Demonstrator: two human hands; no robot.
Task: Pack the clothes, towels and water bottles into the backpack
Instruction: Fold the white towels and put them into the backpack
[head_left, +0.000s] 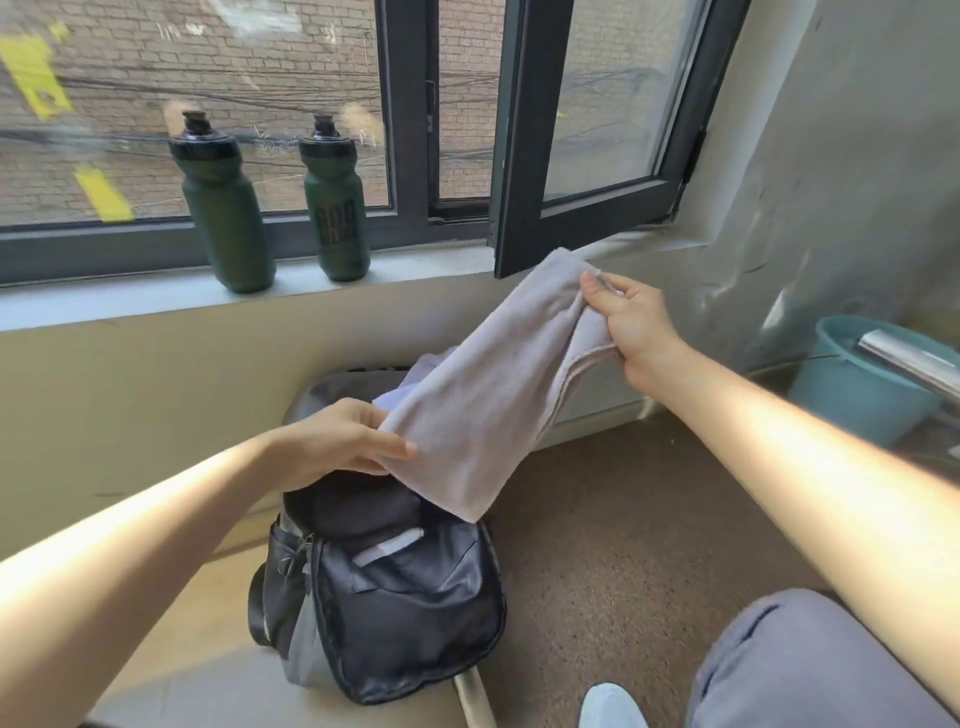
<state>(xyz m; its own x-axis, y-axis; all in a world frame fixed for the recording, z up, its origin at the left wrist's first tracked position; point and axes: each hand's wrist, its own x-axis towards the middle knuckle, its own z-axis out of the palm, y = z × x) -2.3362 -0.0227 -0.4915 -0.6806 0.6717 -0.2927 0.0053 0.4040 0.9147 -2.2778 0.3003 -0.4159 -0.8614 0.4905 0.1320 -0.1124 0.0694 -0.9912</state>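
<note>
My left hand (337, 441) pinches the lower end of a pale grey towel (488, 395) and my right hand (631, 325) grips its upper end, both curled on the cloth, which slants above the open black backpack (405, 613) on the floor. On the windowsill (130, 299), well apart, a green water bottle (223, 208) stands beside a second bottle (335, 202).

Grey towel (493, 395) held above open black backpack (395, 597); two green bottles (223, 208) upright on sill.
</note>
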